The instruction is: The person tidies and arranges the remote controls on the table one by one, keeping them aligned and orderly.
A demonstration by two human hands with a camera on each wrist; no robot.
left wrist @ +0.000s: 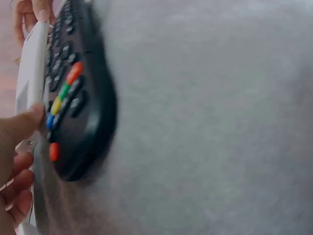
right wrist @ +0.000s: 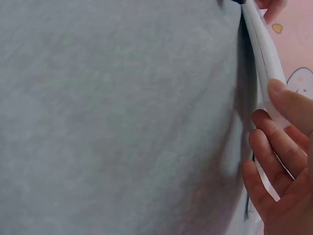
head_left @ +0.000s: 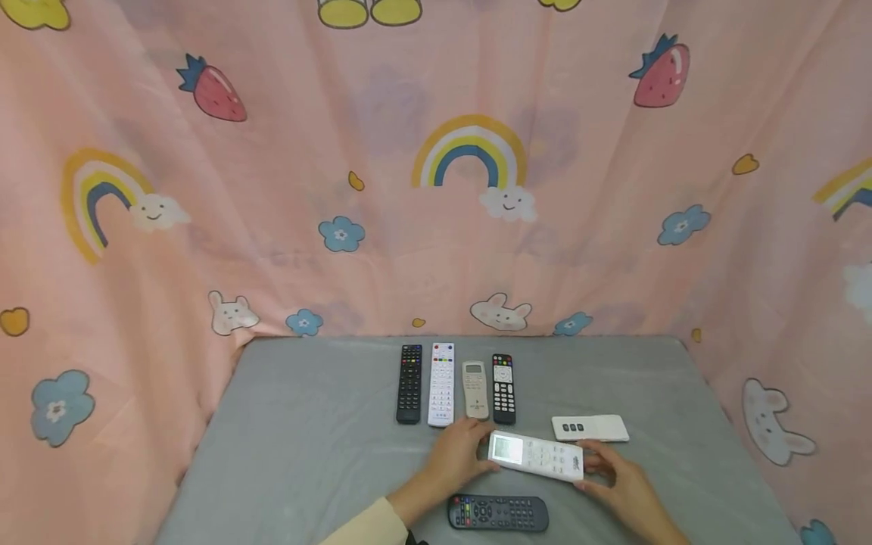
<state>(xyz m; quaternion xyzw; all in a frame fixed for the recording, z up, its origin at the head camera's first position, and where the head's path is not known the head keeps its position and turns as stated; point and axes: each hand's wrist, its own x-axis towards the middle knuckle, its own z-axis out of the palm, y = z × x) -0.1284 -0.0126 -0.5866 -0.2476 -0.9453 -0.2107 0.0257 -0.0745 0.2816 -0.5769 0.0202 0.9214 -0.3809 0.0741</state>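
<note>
1. Spanning the gap between both hands, a white LCD remote point(head_left: 538, 456) is sitting crosswise over the grey cloth point(head_left: 306, 454); whether it is touching down, I cannot tell.
2. The left hand point(head_left: 458, 456) is pinching the screen end, thumb on the near edge; the right hand point(head_left: 623, 482) is pinching the other end; this two-ended hold is probably keeping it steady.
3. A dark grey remote point(head_left: 498, 513) is lying just nearer the person; a white three-button remote point(head_left: 590, 428) is resting just beyond the right hand.
4. Farther off, a slim black remote point(head_left: 409, 384), white numeric remote point(head_left: 441, 384), beige remote point(head_left: 475, 390) and white-keyed black remote point(head_left: 504, 388) are lining up, apparently spaced for showing every keypad.
</note>
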